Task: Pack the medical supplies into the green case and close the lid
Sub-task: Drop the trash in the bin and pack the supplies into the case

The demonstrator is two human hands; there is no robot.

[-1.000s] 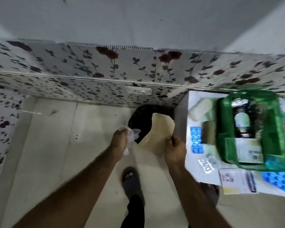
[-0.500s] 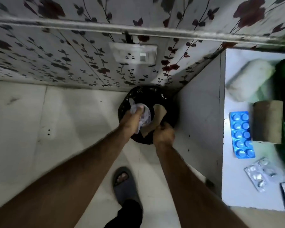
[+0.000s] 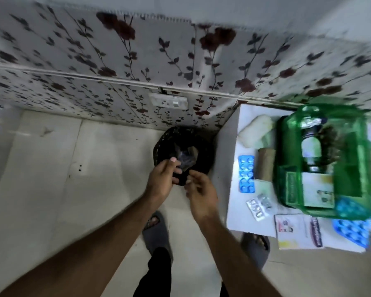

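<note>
- My left hand [image 3: 162, 176] and right hand [image 3: 198, 195] hover over the black bin [image 3: 183, 155], each grip loose, fingers spread, holding nothing.
- Crumpled wrapping [image 3: 185, 156] lies inside the bin, just beyond my fingertips.
- Right of the bin stands the white desk [image 3: 234, 211]; the green case [image 3: 321, 159] sits on it, lid open, with a bottle [image 3: 311, 150] and a box [image 3: 317, 192] inside.
- Between bin and case lie a blue blister pack [image 3: 246, 174], a brown roll [image 3: 266, 163], a white pad [image 3: 255, 133] and a silver strip [image 3: 258, 206].
- I judge the waste step finished; next I must turn right and collect those loose supplies.
</note>
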